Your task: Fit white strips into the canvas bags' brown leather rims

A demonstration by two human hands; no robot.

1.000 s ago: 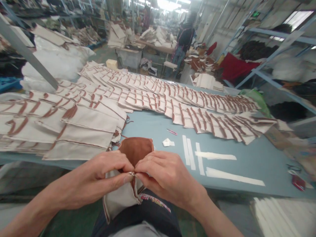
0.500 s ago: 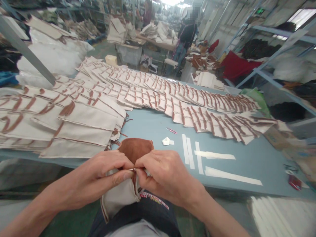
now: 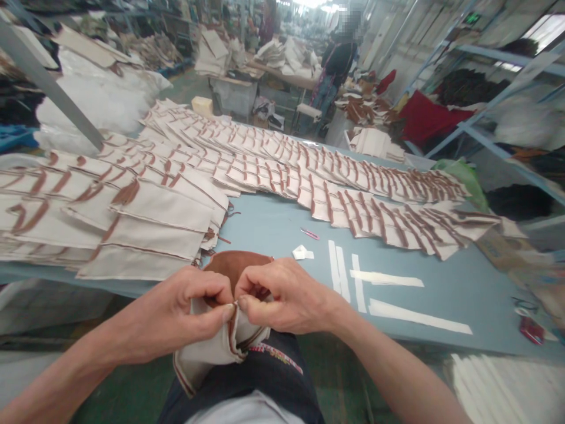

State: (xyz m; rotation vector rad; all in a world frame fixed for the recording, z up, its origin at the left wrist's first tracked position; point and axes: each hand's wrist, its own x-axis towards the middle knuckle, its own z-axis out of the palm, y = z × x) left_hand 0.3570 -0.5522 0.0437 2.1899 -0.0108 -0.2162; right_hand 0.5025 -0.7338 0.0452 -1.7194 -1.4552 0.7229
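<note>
A cream fabric piece (image 3: 212,350) with brown edging and a brown panel (image 3: 238,262) is held over my lap at the table's front edge; it looks like a sewn bag part. My left hand (image 3: 194,312) pinches its edge between thumb and forefinger. Right beside it, my right hand (image 3: 278,297) pinches the same edge, the two thumbs almost touching. Part of the fabric is hidden behind the fingers.
Overlapping rows of cream pieces with brown trim (image 3: 145,229) cover the left and back of the blue table (image 3: 265,218). White strips (image 3: 397,278), a folded white strip (image 3: 302,253) and a small pink tool (image 3: 309,234) lie to the right. A person (image 3: 333,65) stands far behind.
Both hands keep their pinch on the edge, and the right hand has rolled a little, raising its fingers. The fabric below has folded and opened more to the right.
</note>
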